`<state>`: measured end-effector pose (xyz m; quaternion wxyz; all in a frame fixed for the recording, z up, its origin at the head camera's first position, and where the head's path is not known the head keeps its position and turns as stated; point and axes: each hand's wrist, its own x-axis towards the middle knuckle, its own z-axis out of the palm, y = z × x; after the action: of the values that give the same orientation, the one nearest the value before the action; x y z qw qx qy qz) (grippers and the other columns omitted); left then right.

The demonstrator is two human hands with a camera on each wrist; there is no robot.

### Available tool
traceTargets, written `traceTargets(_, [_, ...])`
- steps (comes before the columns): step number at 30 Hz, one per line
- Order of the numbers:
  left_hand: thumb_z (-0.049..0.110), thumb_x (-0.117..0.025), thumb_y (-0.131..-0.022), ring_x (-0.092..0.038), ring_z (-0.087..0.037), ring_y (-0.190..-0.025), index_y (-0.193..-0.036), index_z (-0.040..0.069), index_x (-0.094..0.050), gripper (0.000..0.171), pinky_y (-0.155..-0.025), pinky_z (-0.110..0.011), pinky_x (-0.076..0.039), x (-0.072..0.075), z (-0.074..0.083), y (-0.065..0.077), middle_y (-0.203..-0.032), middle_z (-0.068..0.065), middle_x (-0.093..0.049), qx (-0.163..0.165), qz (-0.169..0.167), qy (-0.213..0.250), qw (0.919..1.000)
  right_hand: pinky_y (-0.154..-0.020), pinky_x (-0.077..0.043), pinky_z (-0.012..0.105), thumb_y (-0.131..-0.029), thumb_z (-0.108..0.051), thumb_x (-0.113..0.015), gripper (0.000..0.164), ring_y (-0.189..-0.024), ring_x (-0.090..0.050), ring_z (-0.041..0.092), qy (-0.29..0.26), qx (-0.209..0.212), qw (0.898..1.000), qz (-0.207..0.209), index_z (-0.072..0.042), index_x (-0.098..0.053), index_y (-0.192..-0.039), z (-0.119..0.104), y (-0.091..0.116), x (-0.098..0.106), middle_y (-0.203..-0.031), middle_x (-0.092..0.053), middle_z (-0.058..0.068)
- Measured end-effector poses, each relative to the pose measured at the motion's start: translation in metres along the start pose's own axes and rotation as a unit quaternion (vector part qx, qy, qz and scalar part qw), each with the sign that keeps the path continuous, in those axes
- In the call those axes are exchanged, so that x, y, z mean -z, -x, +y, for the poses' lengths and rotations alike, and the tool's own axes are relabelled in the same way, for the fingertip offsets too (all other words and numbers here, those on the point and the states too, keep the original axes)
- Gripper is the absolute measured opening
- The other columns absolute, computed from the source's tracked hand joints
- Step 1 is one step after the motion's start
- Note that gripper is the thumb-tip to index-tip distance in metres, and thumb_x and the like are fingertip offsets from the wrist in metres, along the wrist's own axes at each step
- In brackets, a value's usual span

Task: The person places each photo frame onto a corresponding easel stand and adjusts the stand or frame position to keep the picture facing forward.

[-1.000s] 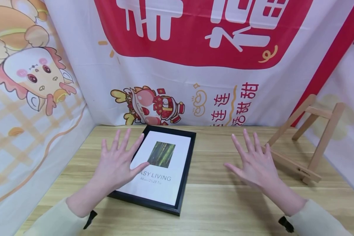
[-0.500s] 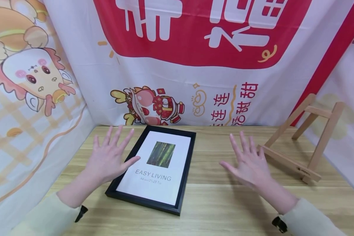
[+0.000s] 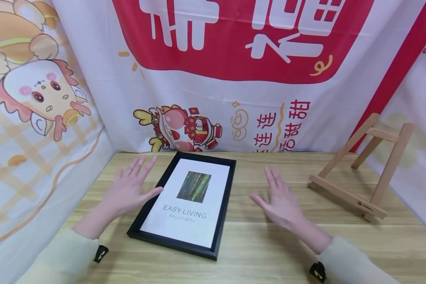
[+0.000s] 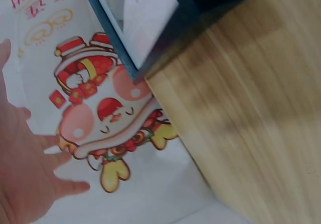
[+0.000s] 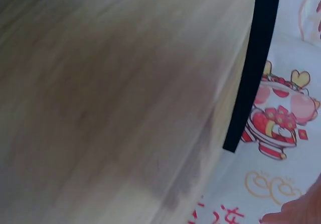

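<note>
A black picture frame lies flat on the table, its white insert printed with a small green picture and "EASY LIVING". My left hand is beside its left edge, fingers spread, the thumb reaching over the frame's border; whether it touches cannot be told. To the right of the frame, my right hand hovers with straight fingers, apart from it. Neither hand holds anything. In the left wrist view the spread left hand and a dark corner of the frame show. Only a bit of the right hand enters the right wrist view.
At the right of the wooden table stands a small wooden easel. A white and red printed cloth hangs along the back edge, and another printed cloth closes off the left side.
Both hands have shifted left. The left hand has drawn away from over the frame to its left edge; the right has come nearer the frame, away from the easel. Frame and easel stay put.
</note>
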<state>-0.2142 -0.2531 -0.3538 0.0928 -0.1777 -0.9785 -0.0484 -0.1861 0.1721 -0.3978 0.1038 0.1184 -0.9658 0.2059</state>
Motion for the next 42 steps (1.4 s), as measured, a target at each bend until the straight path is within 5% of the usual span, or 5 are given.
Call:
traceTargets(11, [0.059,-0.056,-0.091,-0.012,-0.046,-0.142,-0.157,0.029,0.004,0.094,-0.11,-0.065,-0.013,-0.024,-0.038,-0.012,-0.16,-0.017,-0.007,-0.008,-0.037,0.131,0.9907,-0.114,-0.02,0.052,-0.086,-0.072,-0.047,0.103,-0.142,-0.022,0.037,-0.109,-0.029,0.993,-0.04,-0.008,-0.006,-0.156,-0.023,-0.007,-0.037,-0.159,-0.015,0.017])
traceTargets(15, [0.061,-0.06,-0.087,-0.016,-0.047,-0.141,-0.157,0.031,0.0,0.097,-0.107,-0.068,-0.017,-0.034,-0.047,-0.016,-0.16,-0.017,-0.011,0.013,-0.05,0.193,0.9797,-0.113,-0.021,0.053,-0.085,-0.069,-0.054,0.104,-0.141,-0.024,0.037,-0.157,-0.059,0.984,-0.066,-0.01,-0.007,-0.157,-0.033,-0.009,-0.046,-0.158,-0.018,0.017])
traceTargets(21, [0.049,-0.067,-0.088,-0.024,-0.044,-0.139,-0.157,0.018,-0.013,0.093,-0.107,-0.067,-0.02,-0.055,-0.057,-0.02,-0.155,-0.02,-0.026,0.042,-0.086,0.261,0.9606,-0.111,-0.025,0.055,-0.085,-0.054,-0.067,0.099,-0.138,-0.03,0.038,-0.21,-0.095,0.97,-0.075,-0.008,-0.015,-0.155,-0.044,-0.015,-0.057,-0.153,-0.03,0.02])
traceTargets(30, [0.046,-0.068,-0.088,-0.034,-0.046,-0.133,-0.154,0.009,-0.024,0.088,-0.105,-0.067,-0.024,-0.068,-0.058,-0.025,-0.145,-0.025,-0.04,0.061,-0.138,0.267,0.9518,-0.112,-0.026,0.053,-0.084,-0.047,-0.073,0.094,-0.137,-0.032,0.039,-0.201,-0.09,0.972,-0.087,0.001,-0.027,-0.15,-0.051,-0.021,-0.067,-0.15,-0.035,0.022])
traceTargets(42, [0.036,-0.07,-0.089,-0.035,-0.045,-0.132,-0.15,0.001,-0.03,0.08,-0.107,-0.064,-0.026,-0.074,-0.057,-0.029,-0.142,-0.027,-0.043,0.04,-0.143,0.261,0.9539,-0.113,-0.023,0.054,-0.084,-0.046,-0.073,0.089,-0.138,-0.029,0.04,-0.175,-0.065,0.977,-0.103,0.001,-0.032,-0.148,-0.053,-0.021,-0.076,-0.149,-0.035,0.022])
